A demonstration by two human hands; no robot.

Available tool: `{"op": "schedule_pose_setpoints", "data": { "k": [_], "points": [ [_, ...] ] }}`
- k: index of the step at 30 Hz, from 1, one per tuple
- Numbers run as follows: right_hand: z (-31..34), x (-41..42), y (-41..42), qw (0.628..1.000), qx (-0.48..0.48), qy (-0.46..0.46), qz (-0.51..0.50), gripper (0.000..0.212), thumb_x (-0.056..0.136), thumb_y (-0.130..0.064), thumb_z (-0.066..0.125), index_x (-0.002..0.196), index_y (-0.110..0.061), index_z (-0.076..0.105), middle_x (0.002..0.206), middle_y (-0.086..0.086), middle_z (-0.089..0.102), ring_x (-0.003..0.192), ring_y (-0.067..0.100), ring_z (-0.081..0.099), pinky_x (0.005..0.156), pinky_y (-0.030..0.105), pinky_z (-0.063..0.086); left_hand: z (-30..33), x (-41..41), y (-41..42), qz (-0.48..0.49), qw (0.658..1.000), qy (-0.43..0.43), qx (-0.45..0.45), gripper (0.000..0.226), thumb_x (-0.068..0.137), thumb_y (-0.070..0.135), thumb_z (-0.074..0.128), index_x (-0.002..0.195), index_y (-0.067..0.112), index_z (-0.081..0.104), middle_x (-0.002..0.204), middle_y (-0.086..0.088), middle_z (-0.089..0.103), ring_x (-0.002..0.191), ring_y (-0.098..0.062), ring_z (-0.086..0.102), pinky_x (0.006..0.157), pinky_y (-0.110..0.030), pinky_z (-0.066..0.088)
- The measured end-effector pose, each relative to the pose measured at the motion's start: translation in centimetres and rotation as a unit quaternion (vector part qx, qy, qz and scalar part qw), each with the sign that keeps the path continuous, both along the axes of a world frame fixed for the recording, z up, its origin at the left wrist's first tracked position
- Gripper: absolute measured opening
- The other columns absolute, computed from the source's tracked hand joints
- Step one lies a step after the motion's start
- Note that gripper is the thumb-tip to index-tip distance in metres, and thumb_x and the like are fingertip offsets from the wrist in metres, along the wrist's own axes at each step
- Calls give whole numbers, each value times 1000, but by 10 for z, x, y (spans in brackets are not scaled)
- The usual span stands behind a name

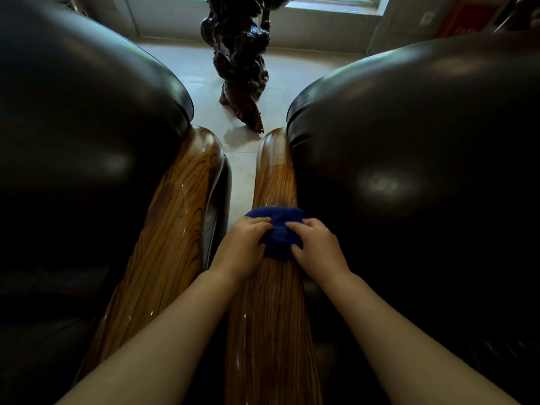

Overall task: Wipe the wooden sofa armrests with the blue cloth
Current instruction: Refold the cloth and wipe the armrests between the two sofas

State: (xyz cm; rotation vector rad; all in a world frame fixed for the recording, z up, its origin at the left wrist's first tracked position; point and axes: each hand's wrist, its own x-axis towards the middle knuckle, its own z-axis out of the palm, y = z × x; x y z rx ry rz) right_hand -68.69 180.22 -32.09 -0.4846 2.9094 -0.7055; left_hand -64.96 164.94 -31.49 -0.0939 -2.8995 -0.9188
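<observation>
Both hands, left (244, 244) and right (317, 244), press flat on cloth (277, 226) over armrest (271, 302). Risk: bunched cloth slides off the rounded edge into gap beside left hand; far end missed.

2 dark leather cushions are seen, a left cushion (81, 135) and a right cushion (423, 159), each catching soft highlights. Between them, a pale tiled floor (201, 68) is shown, on which a gnarled dark wood sculpture (238, 59) is stood below a window (330, 2).

Left hand (242, 247), right hand (317, 247) palms down, fingers seemingly curled.
</observation>
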Motion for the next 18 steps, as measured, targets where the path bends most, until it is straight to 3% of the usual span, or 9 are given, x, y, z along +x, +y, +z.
{"op": "schedule_pose_setpoints", "data": {
  "k": [6, 12, 15, 18],
  "points": [
    [20, 23, 15, 997, 19, -65, 40, 31, 83, -17, 59, 114, -22, 58, 111, 2, 60, 96, 13, 57, 79, 22, 41, 19, 18, 2, -90, 991, -77, -61, 21, 86, 16, 55, 106, 17, 59, 112, -2, 62, 108, -14, 55, 92, -28, 45],
    [75, 32, 27, 985, -42, -161, 42, 24, 79, -18, 65, 102, -25, 64, 99, -6, 60, 85, 6, 58, 70, 20, 49, 70, 32, 0, -36, 981, -185, 50, 23, 79, 7, 63, 99, 19, 62, 104, 2, 63, 92, -6, 58, 79, -21, 49],
    [127, 36, 42, 981, -63, -178, 53, 26, 76, -22, 68, 102, -26, 66, 98, -6, 65, 87, 8, 61, 77, 29, 54, 120, 30, 0, -41, 977, -199, 68, 18, 73, 9, 70, 84, 23, 64, 86, 6, 65, 79, -4, 60, 65, -15, 46],
    [192, 45, 64, 983, -69, -162, 42, 27, 73, -24, 71, 100, -26, 68, 94, -4, 68, 85, 8, 63, 79, 30, 54, 184, 33, 12, -63, 974, -197, 87, 22, 70, 9, 72, 75, 28, 63, 77, 7, 65, 76, -5, 62, 61, -16, 47]
  ]
}}
